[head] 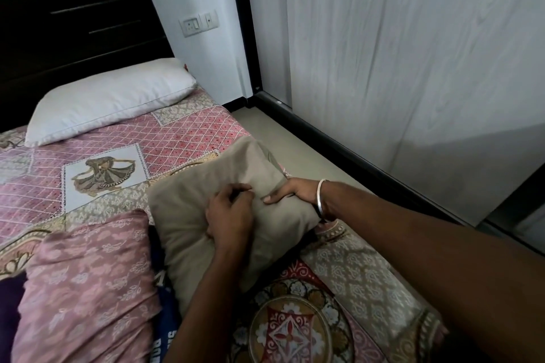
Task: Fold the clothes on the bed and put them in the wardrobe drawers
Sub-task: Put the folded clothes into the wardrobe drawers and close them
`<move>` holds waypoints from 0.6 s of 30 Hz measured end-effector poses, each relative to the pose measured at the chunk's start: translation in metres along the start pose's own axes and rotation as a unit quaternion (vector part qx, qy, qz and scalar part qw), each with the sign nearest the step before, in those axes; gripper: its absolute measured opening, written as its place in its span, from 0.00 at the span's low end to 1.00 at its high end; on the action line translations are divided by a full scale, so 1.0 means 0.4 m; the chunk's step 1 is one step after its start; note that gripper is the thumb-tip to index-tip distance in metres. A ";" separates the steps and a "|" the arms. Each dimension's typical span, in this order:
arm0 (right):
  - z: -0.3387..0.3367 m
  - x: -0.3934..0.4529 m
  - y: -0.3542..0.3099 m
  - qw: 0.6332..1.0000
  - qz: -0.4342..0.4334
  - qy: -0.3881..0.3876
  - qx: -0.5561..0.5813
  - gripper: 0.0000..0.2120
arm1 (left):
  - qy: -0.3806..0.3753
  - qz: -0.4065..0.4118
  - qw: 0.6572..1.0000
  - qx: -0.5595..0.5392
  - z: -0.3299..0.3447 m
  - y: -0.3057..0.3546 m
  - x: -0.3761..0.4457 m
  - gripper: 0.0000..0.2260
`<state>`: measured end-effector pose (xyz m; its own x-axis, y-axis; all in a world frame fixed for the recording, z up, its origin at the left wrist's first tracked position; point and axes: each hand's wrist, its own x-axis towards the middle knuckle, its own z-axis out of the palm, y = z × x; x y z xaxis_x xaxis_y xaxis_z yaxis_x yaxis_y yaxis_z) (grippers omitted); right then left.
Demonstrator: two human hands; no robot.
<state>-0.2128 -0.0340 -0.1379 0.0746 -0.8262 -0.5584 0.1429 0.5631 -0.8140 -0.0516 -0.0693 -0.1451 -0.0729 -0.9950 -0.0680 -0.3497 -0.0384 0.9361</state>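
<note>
A folded tan garment [188, 215] lay on the patterned bedspread [182, 132], near the bed's wardrobe-side edge. The left hand [228, 215] rested on top of the garment with fingers curled into the cloth, and the right hand [290, 193], a bangle [320, 199] on its wrist, gripped the garment's edge just beside it. Touching the garment's other side lay a pink floral cloth [88, 289] over a dark blue piece [168, 324]. Beyond the garment, a white pillow [109, 97] lay against the dark headboard [73, 29].
</note>
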 end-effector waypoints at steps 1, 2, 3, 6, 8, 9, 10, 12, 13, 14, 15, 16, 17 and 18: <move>0.000 0.002 0.006 1.000 -0.005 0.004 0.010 0.19 | -0.005 -0.004 1.000 -0.017 -0.003 0.001 0.000 0.12; 0.001 0.000 0.010 1.000 -0.012 0.007 0.020 0.19 | -0.011 -0.006 0.999 -0.034 -0.006 0.006 -0.002 0.12; 0.003 0.002 0.015 0.999 -0.017 0.012 0.028 0.17 | -0.018 -0.009 0.998 -0.055 -0.008 0.009 -0.004 0.12; 0.018 -0.013 0.012 0.998 -0.028 0.026 0.049 0.12 | -0.035 -0.007 0.994 -0.099 -0.019 0.031 -0.014 0.06; 0.030 -0.022 -0.009 0.997 -0.049 0.038 0.051 0.06 | -0.035 0.003 0.992 -0.123 -0.039 0.050 -0.015 0.04; 0.037 -0.027 -0.025 0.996 -0.067 0.052 0.041 0.03 | -0.033 0.008 0.992 -0.125 -0.059 0.060 -0.010 0.05; 0.044 -0.036 -0.045 0.993 -0.088 0.069 0.030 0.02 | -0.024 0.013 0.991 -0.127 -0.085 0.077 -0.009 0.05; 0.057 -0.069 -0.088 0.988 -0.120 0.096 0.013 0.03 | 0.000 0.033 0.990 -0.140 -0.141 0.108 -0.003 0.07; 0.059 -0.092 -0.107 0.987 -0.122 0.102 0.018 0.03 | 0.026 0.045 0.989 -0.137 -0.168 0.116 -0.001 0.10; 0.058 -0.124 -0.126 0.987 -0.121 0.104 0.034 0.04 | 0.054 0.058 0.988 -0.130 -0.194 0.127 -0.003 0.12; 0.054 -0.167 -0.147 0.987 -0.114 0.102 0.047 0.05 | 0.079 0.061 0.986 -0.134 -0.213 0.137 -0.006 0.13; 0.047 -0.208 -0.165 0.988 -0.108 0.096 0.060 0.06 | 0.096 0.049 0.984 -0.142 -0.229 0.141 -0.005 0.13; 0.037 -0.260 -0.184 0.987 -0.111 0.094 0.065 0.06 | 0.102 0.029 0.984 -0.140 -0.239 0.148 -0.004 0.13; 0.019 -0.303 -0.202 0.985 -0.117 0.100 0.078 0.05 | 0.084 0.007 0.987 -0.133 -0.237 0.157 -0.005 0.13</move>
<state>-0.2259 0.0206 -0.0031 -0.1717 -0.9043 -0.3909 0.2834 0.3347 -0.8987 0.0150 -0.0784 -0.0536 0.0885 -0.9959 -0.0165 -0.0898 -0.0244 0.9957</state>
